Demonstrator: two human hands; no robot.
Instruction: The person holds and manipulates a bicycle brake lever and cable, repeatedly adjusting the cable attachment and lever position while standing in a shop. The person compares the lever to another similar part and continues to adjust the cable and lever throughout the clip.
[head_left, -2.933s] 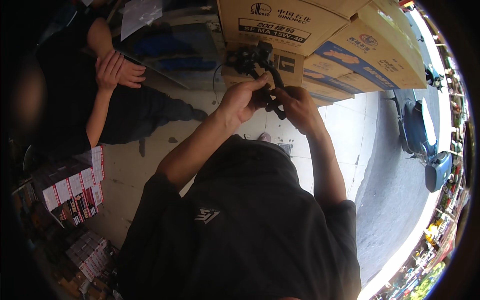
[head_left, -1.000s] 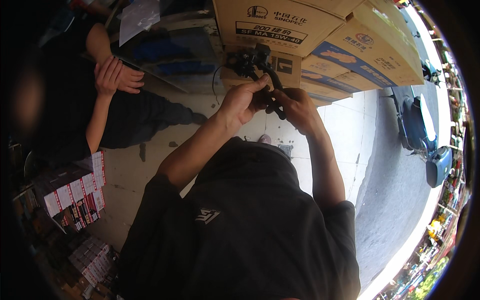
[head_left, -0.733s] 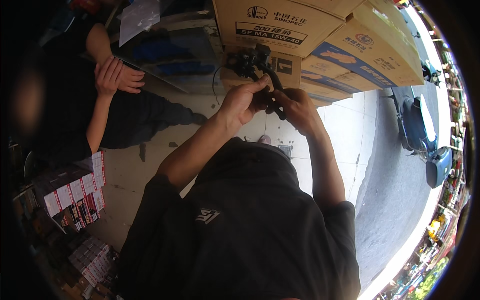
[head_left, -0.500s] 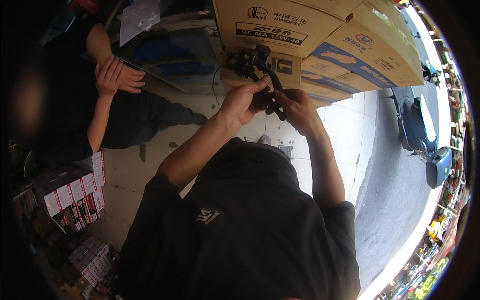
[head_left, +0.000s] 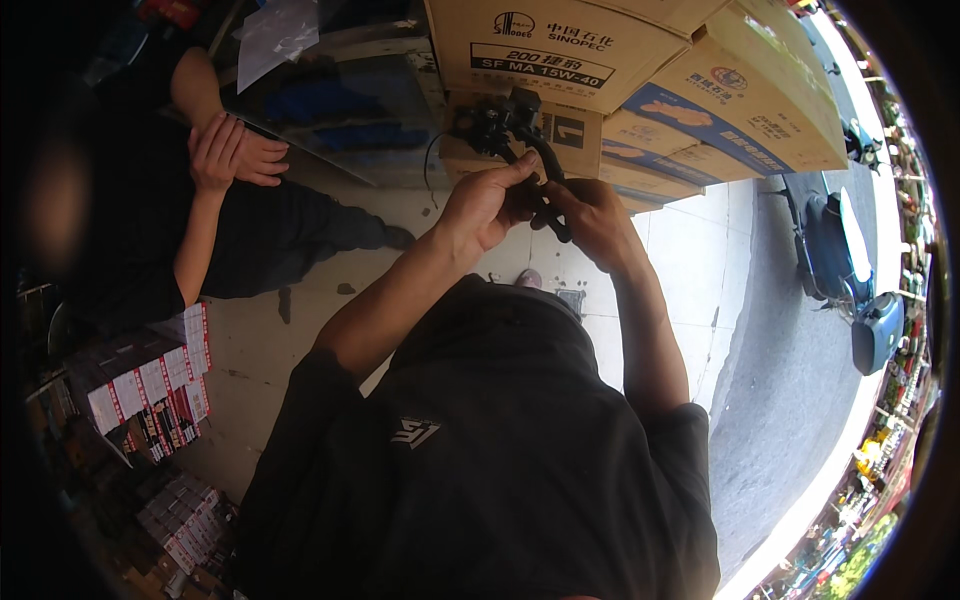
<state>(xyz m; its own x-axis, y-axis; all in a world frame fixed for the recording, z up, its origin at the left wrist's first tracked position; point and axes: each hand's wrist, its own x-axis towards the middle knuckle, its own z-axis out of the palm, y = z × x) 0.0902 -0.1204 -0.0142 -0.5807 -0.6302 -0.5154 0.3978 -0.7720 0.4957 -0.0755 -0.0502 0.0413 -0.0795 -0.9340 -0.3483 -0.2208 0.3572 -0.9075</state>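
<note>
Both of my hands are raised in front of the stacked cartons and closed on a black brake lever assembly (head_left: 497, 128). A boxy block tops it, and a thin dark cable or wire hangs at its left. Two dark bars run down from it towards my fingers, and one ends in a rounded tip below them. My left hand (head_left: 482, 205) has its thumb pressed along the left bar, with the other fingers curled beneath. Gripping the lower right part, my right hand (head_left: 600, 222) has its thumb against the bar. My fingers partly hide the lower portion.
Brown cartons (head_left: 560, 75) are stacked just beyond my hands. At left a person in dark clothes (head_left: 230, 165) sits with hands crossed, beside a glass-fronted case (head_left: 345, 120). Small printed boxes (head_left: 160, 385) are piled lower left. A scooter (head_left: 835, 250) stands on the pavement at right.
</note>
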